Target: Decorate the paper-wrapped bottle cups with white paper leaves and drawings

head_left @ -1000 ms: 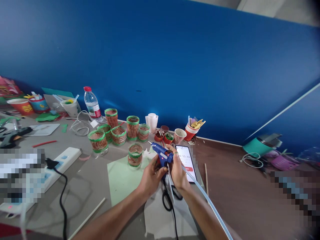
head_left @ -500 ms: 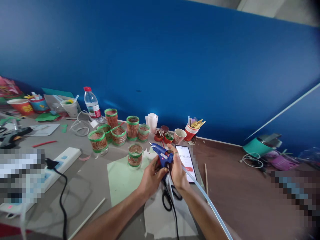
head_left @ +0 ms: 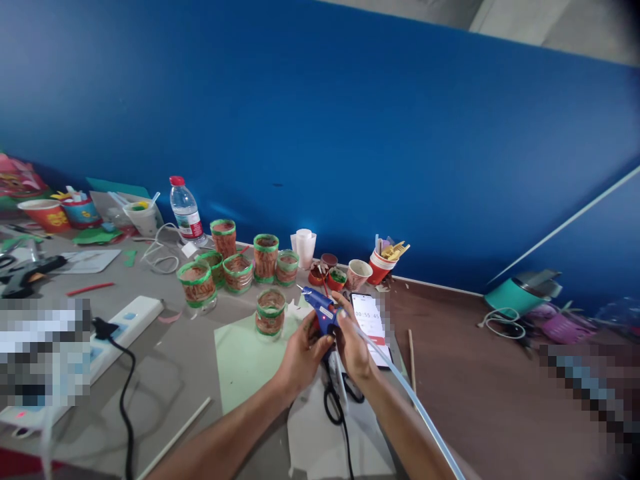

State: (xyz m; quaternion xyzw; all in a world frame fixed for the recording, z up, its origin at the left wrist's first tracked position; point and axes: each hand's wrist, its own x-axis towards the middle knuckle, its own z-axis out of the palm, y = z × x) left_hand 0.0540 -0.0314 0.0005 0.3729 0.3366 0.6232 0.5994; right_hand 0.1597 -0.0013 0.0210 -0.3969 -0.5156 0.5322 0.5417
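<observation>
My left hand (head_left: 301,357) is wrapped round the grip of a blue glue gun (head_left: 320,309), whose nozzle points up and left. My right hand (head_left: 354,347) is closed at the gun's back end on a long clear glue stick (head_left: 410,399) that runs down to the right. Just beyond the nozzle a decorated jar with green rims (head_left: 271,311) stands on a pale green sheet (head_left: 240,360). A phone (head_left: 371,319) with a lit screen lies right of my hands. Black-handled scissors (head_left: 336,397) lie under my wrists on a white sheet.
Several more decorated jars (head_left: 236,263) cluster behind, near a water bottle (head_left: 185,210) and paper cups (head_left: 383,261). A white power strip (head_left: 116,329) with a black plug and cable lies at the left, a second glue gun (head_left: 25,273) farther left. The blue wall (head_left: 350,133) bounds the table.
The view has tilted slightly. My right hand has shifted a little along the glue stick at the gun's back; the left hand keeps its hold.
</observation>
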